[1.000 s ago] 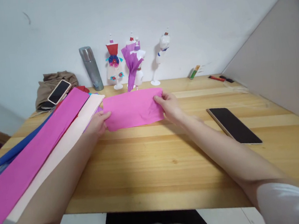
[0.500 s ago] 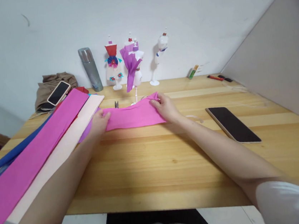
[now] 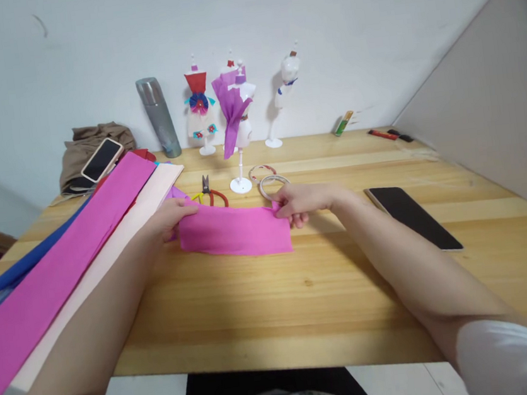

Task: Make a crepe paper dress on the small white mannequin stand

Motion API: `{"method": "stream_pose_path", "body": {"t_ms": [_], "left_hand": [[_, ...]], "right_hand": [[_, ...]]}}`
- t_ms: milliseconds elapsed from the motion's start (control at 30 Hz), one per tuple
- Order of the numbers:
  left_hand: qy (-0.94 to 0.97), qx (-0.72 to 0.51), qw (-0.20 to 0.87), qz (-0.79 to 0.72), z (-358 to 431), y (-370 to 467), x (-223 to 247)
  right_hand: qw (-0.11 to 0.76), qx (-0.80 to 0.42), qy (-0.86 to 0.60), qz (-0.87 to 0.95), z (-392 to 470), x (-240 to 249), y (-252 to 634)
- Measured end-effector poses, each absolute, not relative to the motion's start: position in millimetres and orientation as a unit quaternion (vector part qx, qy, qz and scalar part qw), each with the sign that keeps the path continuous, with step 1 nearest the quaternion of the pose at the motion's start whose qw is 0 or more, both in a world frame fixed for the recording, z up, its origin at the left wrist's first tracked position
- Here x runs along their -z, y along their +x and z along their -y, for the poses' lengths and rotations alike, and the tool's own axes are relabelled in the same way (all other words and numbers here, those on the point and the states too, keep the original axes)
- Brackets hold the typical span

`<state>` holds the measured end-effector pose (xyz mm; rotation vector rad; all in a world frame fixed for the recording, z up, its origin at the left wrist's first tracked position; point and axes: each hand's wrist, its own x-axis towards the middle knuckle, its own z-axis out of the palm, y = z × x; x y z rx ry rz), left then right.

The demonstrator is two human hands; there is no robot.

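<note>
Pink, thin and matte, the short sheet (image 3: 236, 233) spanned the gap between our hands over the wooden table (image 3: 257, 312). Our left hand (image 3: 175, 215) gripped its upper left corner, thumb on the front face and the other fingers mostly hidden; our right hand (image 3: 298, 205) pinched the upper right corner, bunching a little of it there. The lower edge ran fairly straight on the side toward us, though we could not tell whether it touched the wood. Paper or cloth, we could not say which, but we judged it light and soft, too limp to hold itself flat and likely to crease under a hard tug. It did not look slippery. The corners seemed the best places to take hold, with a loose pinch and an even, gentle pull against sagging. Just beyond the sheet lay cutters (image 3: 205, 184) with red and yellow handles, and beside our right hand a white ring (image 3: 262, 187). A long pink strip (image 3: 76, 269) lay to the left, a dark-screened phone (image 3: 413, 217) to the right.
</note>
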<state>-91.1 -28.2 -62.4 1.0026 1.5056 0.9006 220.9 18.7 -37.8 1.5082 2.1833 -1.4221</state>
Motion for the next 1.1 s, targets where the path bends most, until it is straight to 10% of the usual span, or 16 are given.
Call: {"method": "stream_pose_path", "body": {"t_ms": [267, 1100], "left_hand": [[0.463, -0.246, 0.667, -0.529, 37.9, -95.1, 42.4], [0.604, -0.238, 0.44, -0.621, 29.8, -86.9, 65.4]], "right_hand": [[0.122, 0.481, 0.463, -0.734, -21.1, 32.3, 232.4], [-0.112, 0.414, 0.53, -0.731, -38.8, 46.0, 241.4]]}}
